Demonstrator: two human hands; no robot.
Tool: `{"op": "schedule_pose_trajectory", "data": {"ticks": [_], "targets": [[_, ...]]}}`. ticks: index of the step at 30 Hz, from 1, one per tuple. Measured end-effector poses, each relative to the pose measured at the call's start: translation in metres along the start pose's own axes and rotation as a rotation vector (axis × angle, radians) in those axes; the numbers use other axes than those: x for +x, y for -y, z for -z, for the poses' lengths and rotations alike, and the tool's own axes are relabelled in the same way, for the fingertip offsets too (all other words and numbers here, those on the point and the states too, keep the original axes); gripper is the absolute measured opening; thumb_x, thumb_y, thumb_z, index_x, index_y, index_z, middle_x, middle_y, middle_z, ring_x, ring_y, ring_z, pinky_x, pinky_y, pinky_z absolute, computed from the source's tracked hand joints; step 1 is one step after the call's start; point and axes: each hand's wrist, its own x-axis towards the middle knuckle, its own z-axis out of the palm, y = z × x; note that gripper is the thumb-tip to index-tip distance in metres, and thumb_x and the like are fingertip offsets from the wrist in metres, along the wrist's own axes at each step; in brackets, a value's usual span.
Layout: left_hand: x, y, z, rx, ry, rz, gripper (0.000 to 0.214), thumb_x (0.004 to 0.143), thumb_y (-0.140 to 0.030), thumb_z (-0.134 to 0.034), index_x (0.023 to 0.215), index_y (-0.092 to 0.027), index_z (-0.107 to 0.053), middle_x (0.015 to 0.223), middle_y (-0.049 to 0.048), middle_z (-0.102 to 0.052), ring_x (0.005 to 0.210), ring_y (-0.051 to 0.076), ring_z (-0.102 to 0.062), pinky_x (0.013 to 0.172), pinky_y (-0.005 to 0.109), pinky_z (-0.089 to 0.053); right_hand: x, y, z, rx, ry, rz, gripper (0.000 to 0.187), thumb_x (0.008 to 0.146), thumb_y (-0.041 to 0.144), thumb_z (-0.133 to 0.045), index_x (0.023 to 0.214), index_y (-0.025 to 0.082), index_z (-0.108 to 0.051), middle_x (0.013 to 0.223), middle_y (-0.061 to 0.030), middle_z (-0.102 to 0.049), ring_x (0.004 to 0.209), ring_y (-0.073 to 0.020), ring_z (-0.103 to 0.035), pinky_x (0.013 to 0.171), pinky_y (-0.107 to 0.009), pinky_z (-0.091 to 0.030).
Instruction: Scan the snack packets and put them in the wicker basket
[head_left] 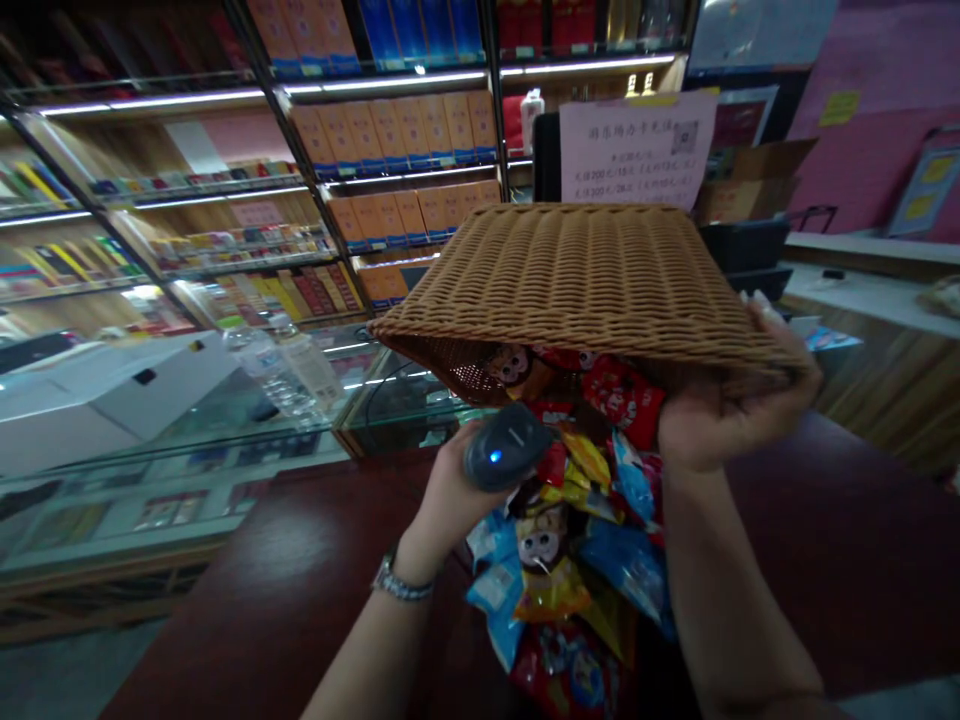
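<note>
A dark red desk [300,570] fills the lower view, and above it, at twelve o'clock, a woven wicker basket [577,280] tilts with its mouth down. Bright snack packets [577,590] heap from that mouth to the desk. At two o'clock, the right hand [727,410] has its fingers curled around the basket's rim. At ten o'clock, the left hand [450,495] has its fingers wrapped around a handheld barcode scanner [506,447].

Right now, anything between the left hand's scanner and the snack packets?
Nothing visible. The left hand holds the handheld barcode scanner up against the heap of snack packets on the dark red counter. The right hand grips the tilted wicker basket above them, on the far side.
</note>
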Motion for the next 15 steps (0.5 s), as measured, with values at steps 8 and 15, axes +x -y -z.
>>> {"op": "schedule_pose_trajectory", "data": {"ticks": [8,15], "targets": [[0.079,0.002,0.000,-0.055,-0.263,-0.106,0.061,0.069,-0.028,-0.080,0.125,-0.015,-0.058,0.128,0.0138,-0.068,0.119,0.028,-0.063,0.106,0.041,-0.049,0.013,0.017,-0.004,-0.043,-0.023,-0.064,0.037,0.092,0.034,-0.052,0.129,0.028,-0.056,0.121,-0.0083,-0.063,0.120,-0.0298,-0.062,0.105,-0.057,-0.048],[0.142,0.012,-0.007,0.095,-0.037,-0.036,0.062,0.068,-0.025,-0.080,0.127,-0.019,-0.061,0.123,0.0082,-0.072,0.136,0.029,-0.051,0.120,0.043,-0.032,0.012,0.011,-0.006,0.057,-0.034,-0.029,0.038,0.089,0.031,-0.056,0.127,0.024,-0.056,0.121,-0.0091,-0.065,0.116,-0.0293,-0.065,0.103,-0.056,-0.050]]}}
